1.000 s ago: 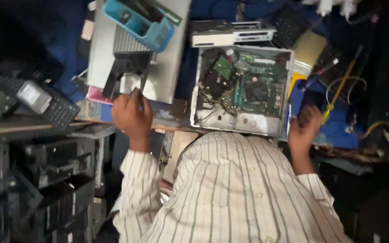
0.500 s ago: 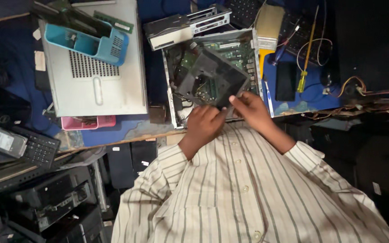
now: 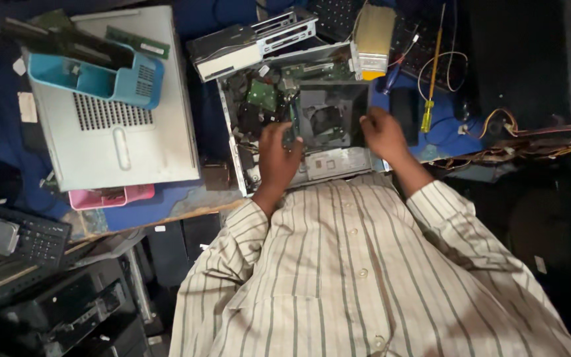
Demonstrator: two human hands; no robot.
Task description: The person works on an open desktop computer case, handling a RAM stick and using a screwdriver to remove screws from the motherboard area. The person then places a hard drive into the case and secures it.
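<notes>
Dark panel | between left hand, right hand | grip unclear

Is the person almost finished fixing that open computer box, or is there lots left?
Done: the open computer case has its cover off, so the green board shows. In hand: the left hand and right hand grip a dark square part over the case. Left, probably plenty: the case is uncovered, a drive unit lies outside it, and a yellow screwdriver waits on the blue table.
</notes>
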